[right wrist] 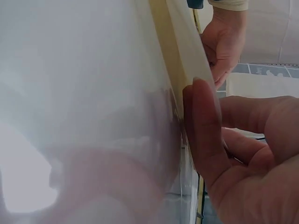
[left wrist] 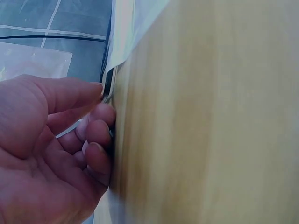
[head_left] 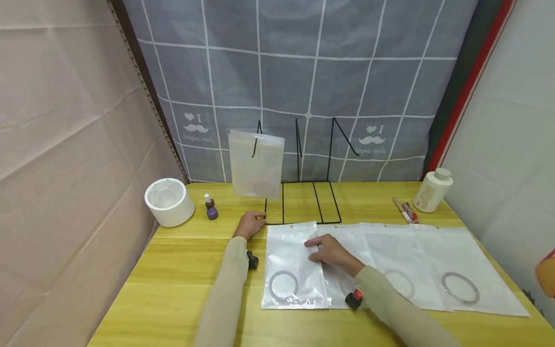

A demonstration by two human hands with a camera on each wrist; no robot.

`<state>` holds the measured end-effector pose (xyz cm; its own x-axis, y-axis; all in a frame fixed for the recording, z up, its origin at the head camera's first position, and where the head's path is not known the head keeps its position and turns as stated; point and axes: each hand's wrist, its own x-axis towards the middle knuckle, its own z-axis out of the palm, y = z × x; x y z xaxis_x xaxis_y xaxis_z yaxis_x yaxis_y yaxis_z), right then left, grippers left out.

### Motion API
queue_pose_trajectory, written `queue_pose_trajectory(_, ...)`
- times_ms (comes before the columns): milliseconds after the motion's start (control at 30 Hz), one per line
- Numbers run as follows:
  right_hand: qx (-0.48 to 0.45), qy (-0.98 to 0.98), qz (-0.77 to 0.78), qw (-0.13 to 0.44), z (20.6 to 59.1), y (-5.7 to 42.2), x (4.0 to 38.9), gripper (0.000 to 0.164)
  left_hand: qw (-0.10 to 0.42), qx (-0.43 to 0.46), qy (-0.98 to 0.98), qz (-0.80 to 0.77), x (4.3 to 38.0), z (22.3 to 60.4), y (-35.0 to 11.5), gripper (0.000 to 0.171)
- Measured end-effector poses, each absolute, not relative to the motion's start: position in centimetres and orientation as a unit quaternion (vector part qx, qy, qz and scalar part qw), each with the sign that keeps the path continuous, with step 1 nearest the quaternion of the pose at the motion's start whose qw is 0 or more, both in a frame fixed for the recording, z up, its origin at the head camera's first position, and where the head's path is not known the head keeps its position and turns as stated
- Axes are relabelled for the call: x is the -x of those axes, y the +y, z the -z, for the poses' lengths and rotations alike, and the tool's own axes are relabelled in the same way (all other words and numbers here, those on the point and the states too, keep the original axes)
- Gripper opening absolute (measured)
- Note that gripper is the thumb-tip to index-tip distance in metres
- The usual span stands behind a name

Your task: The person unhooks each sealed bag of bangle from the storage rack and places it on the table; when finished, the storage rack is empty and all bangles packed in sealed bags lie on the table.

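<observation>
My left hand (head_left: 250, 224) is at the front left corner of a black wire rack (head_left: 303, 222), thumb and forefinger pinching its base wire. In the left wrist view the left hand (left wrist: 60, 135) is low beside the wooden tabletop, its other fingers curled. My right hand (head_left: 331, 251) is over the right edge of the leftmost clear zip bag (head_left: 277, 250), which has a pale ring (head_left: 284, 285) inside. The right wrist view shows the fingers of the right hand (right wrist: 243, 144) gripping the edge of the plastic. More flat bags (head_left: 390, 250) with rings lie overlapping to the right.
Several bags (head_left: 256, 166) hang on the rack's left hook; its other hooks (head_left: 334, 140) rise beside them. A white drum-shaped shade (head_left: 170, 202) and small purple-capped bottle (head_left: 211, 208) stand left. At right are a white bottle (head_left: 433, 190) and small sticks (head_left: 405, 210).
</observation>
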<state>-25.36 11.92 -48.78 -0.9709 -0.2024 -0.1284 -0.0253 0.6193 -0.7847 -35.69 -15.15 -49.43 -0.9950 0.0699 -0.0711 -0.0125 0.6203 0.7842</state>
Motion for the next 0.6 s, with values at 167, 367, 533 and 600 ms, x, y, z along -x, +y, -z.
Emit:
queue_pose_trajectory(167,0.07,0.924,0.365,0.091,48.9,11.5,25.6,0.04,0.052,-0.014,0.899,-0.434,35.4,49.2,-15.0,0.031)
queue_pose_trajectory(367,0.08,0.933,0.338,0.094,48.6,11.6,25.4,0.044,0.046,-0.016,0.901,-0.431,35.3,49.0,-15.0,0.031)
queue_pose_trajectory(533,0.084,0.93,0.338,0.12,48.3,12.0,25.2,0.047,0.046,-0.017,0.899,-0.434,35.4,49.2,-15.1,0.032)
queue_pose_trajectory(600,0.087,0.926,0.345,0.128,48.1,12.5,25.3,0.049,0.046,-0.02,0.899,-0.434,35.3,49.2,-15.1,0.032)
